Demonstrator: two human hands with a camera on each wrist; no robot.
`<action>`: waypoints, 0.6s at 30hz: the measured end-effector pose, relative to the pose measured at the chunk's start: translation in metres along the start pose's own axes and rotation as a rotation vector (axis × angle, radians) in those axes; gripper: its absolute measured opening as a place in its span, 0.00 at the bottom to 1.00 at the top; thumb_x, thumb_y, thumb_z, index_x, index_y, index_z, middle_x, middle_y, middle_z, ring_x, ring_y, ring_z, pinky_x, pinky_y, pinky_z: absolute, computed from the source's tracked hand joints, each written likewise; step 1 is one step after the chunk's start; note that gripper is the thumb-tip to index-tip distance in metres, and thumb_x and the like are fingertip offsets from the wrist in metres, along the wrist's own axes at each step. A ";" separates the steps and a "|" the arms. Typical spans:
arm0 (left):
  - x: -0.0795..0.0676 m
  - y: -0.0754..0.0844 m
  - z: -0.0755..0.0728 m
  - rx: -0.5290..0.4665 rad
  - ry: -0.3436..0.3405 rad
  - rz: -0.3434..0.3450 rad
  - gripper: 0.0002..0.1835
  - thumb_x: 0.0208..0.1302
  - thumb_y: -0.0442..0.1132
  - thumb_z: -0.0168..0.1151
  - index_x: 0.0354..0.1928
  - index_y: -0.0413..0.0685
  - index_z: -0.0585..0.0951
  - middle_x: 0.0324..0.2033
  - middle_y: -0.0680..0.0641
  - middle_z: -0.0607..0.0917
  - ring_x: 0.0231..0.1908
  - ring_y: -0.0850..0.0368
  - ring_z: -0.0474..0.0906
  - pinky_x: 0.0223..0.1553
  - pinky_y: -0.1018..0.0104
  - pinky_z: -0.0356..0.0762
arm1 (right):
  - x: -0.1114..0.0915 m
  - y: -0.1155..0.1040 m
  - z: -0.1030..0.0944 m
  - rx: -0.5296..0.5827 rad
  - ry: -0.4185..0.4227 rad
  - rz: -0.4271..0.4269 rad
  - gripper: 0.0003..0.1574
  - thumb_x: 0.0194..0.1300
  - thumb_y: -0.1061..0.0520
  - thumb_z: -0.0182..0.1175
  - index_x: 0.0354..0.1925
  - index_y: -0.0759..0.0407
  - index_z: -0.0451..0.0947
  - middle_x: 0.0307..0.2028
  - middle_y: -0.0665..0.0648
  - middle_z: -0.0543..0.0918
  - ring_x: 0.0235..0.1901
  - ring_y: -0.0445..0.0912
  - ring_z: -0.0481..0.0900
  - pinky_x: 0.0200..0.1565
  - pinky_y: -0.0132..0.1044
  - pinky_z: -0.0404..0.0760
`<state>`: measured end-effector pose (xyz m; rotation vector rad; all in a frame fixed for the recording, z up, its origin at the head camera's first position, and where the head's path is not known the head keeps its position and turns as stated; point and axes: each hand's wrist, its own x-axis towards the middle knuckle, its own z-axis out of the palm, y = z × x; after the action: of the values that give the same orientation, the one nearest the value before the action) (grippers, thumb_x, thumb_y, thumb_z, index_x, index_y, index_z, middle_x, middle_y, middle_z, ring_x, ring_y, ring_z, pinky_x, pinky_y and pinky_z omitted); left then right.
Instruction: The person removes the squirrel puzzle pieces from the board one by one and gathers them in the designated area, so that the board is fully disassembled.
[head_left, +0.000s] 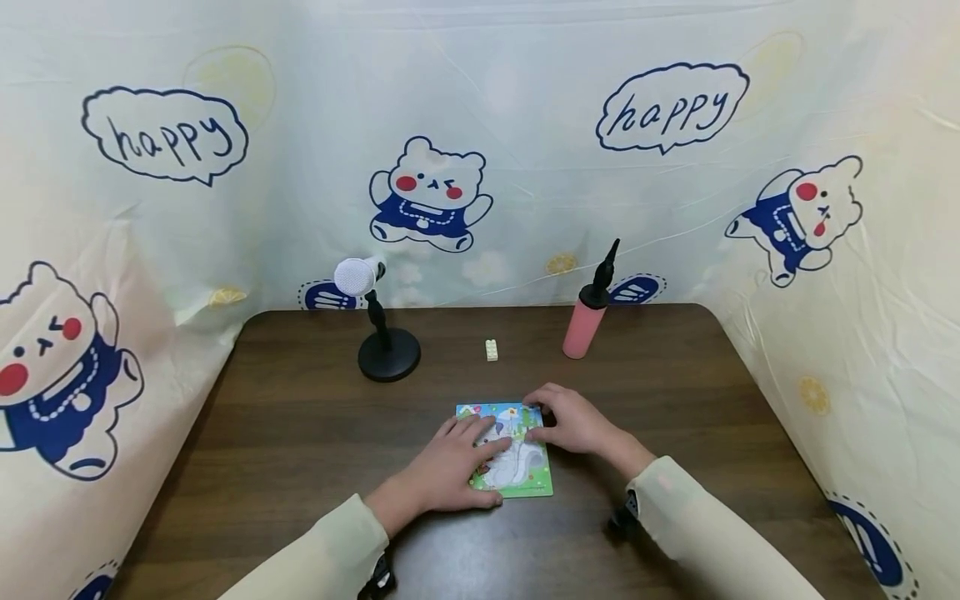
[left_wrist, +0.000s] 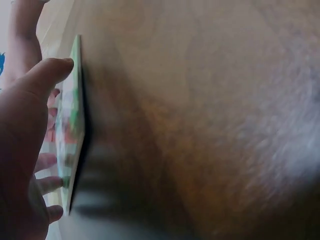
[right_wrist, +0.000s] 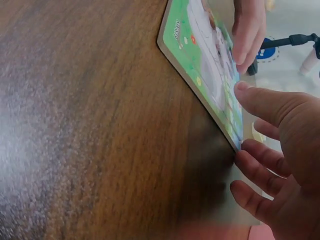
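A thin, square puzzle board (head_left: 536, 479) with a bright cartoon picture, green border and pale grey-white middle lies on the table in front of me. My left hand (head_left: 459, 467) is spread over its left side, fingers pointing away and thumb near the front edge. At the far right corner is my right hand (head_left: 573, 423), its thumb over the picture and its loosely bent fingers at the edge. In the right wrist view, the right thumb (right_wrist: 265, 102) shows above the board (right_wrist: 200, 65), with fingertips right by its corner.
Beyond the board lies a small cream building block (head_left: 491, 350). A white microphone-like head (head_left: 356, 277) on a black round-based stand (head_left: 388, 356) is at the back left. At the back right stands a pink hand pump (head_left: 584, 329) with a black top. Printed cloth surrounds the brown table (head_left: 300, 433).
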<state>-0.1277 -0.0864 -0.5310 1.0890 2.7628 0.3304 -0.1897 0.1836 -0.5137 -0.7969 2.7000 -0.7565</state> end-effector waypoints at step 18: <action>0.002 0.006 0.000 0.056 -0.052 0.011 0.41 0.63 0.77 0.54 0.77 0.80 0.63 0.79 0.44 0.59 0.77 0.37 0.55 0.72 0.33 0.57 | 0.005 0.000 0.000 -0.001 -0.026 -0.008 0.31 0.61 0.47 0.76 0.60 0.53 0.81 0.49 0.51 0.82 0.43 0.45 0.77 0.48 0.41 0.80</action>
<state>-0.1255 -0.0808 -0.5297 1.1104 2.7366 0.2241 -0.1943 0.1806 -0.5140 -0.8127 2.6758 -0.7421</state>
